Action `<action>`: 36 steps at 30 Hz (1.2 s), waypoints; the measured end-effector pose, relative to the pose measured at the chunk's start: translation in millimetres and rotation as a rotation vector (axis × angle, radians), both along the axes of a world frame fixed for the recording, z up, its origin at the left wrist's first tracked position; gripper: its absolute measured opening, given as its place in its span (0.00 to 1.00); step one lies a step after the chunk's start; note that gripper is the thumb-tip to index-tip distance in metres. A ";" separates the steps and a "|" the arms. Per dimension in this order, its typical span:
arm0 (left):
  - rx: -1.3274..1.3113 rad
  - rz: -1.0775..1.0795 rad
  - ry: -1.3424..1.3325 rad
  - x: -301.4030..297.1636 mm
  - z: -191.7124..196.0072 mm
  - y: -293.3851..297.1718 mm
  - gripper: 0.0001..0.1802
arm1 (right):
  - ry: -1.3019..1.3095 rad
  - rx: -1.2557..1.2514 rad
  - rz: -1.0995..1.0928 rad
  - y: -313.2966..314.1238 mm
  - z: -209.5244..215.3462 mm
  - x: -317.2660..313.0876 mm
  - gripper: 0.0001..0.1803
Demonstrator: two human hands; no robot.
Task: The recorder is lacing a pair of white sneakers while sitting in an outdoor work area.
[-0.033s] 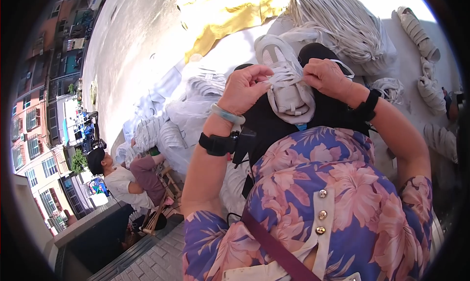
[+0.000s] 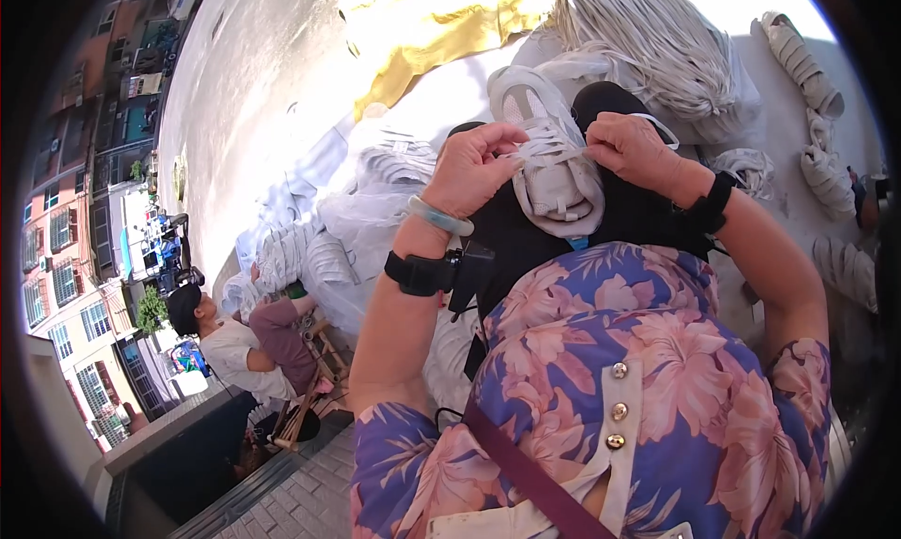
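Note:
A white sneaker [image 2: 560, 190] lies across my dark-trousered lap, its heel toward my body. White shoelaces [image 2: 552, 152] cross over its tongue and run out to both sides. My left hand [image 2: 474, 168] pinches one lace at the shoe's left side, thumb against fingertips. On the other side my right hand [image 2: 633, 152] is closed on a lace, its fingers curled together. Both hands stay just above the shoe's opening. A loose lace loop [image 2: 660, 129] shows beyond my right hand.
Bundled white laces [image 2: 648, 46] lie on plastic beyond my knees, near yellow sheeting [image 2: 441, 41]. Stacked white shoes [image 2: 310, 253] fill the left side; more shoes [image 2: 802, 65] line the far right. A person [image 2: 244, 346] sits at left beside a wooden stool [image 2: 319, 370].
My right hand has moved slightly to the right, away from the shoe. My left hand has barely shifted, and the shoe stays in place.

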State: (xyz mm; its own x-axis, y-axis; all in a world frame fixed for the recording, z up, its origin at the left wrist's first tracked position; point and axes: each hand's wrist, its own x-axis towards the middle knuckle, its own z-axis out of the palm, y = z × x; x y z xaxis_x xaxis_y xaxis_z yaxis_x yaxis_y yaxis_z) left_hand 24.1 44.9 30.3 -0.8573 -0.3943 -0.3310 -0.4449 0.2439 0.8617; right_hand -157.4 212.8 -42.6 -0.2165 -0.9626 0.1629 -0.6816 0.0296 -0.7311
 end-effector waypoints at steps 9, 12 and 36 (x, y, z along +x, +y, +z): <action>-0.456 -0.038 -0.034 -6.7 -31.7 14.1 0.14 | -0.118 0.304 0.094 110.7 3.5 -68.5 0.10; -0.564 0.059 0.099 1.8 -36.9 13.7 0.11 | -0.235 0.491 -0.054 131.7 -8.2 -81.5 0.10; -0.646 0.057 0.241 11.3 -53.2 42.3 0.08 | 0.274 -0.075 0.115 -13.0 9.8 44.9 0.05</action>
State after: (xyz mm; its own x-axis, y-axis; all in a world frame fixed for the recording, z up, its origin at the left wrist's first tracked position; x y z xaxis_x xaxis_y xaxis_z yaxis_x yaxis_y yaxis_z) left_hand 35.4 87.2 -22.9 -0.8495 -0.4949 0.1830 -0.2862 0.7236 0.6281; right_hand -112.5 199.8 -32.9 -0.0451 -0.9613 0.2719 -0.8494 -0.1064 -0.5169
